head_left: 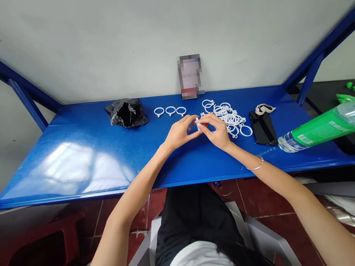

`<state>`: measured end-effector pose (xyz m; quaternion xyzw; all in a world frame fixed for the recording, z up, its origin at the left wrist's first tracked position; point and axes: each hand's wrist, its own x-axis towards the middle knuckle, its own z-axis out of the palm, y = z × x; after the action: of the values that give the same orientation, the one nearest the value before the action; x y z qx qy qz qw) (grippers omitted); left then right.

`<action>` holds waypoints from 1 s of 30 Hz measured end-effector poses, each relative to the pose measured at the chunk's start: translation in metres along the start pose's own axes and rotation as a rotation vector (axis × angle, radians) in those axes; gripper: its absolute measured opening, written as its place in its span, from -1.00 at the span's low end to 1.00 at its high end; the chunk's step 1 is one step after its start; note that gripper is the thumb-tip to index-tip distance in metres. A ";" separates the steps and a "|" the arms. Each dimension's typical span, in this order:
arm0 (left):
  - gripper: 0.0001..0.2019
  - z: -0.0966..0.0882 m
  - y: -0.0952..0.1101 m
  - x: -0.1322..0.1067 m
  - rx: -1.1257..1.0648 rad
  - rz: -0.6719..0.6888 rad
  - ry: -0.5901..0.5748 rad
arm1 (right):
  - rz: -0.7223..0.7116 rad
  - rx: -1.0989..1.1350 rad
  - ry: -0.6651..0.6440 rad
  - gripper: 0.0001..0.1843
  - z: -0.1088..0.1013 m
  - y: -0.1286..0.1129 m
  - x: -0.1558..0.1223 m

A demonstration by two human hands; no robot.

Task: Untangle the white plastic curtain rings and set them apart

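Note:
My left hand (179,132) and my right hand (216,130) meet over the middle of the table. Their fingers close on a small white curtain ring (198,124), seen nearly edge-on and mostly covered by the fingertips. Beyond my left hand, three white curtain rings (170,111) lie apart in a row, each with a small eyelet toward me. A loose pile of several more white curtain rings (233,116) spreads just right of my right hand, some overlapping. A bracelet (256,164) circles my right forearm.
A crumpled black plastic bag (126,113) gapes at the back left of the blue table (75,134). A blurred upright phone-like object (191,77) leans on the wall. To the right are a black phone (263,127), a whitish strap (264,109) and a green-labelled bottle (328,125).

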<state>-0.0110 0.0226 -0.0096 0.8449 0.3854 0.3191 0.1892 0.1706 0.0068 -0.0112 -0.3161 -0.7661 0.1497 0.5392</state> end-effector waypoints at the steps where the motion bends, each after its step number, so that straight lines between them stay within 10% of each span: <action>1: -0.52 0.000 0.000 0.000 0.001 0.003 0.003 | 0.004 -0.002 0.004 -0.85 0.000 -0.001 0.000; 30: -0.40 0.009 0.004 0.001 -0.372 0.037 0.065 | -0.002 -0.063 0.139 -0.88 -0.002 -0.007 -0.001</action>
<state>-0.0020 0.0197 -0.0137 0.7915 0.3100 0.4155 0.3239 0.1706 0.0010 -0.0068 -0.3416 -0.7316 0.1025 0.5810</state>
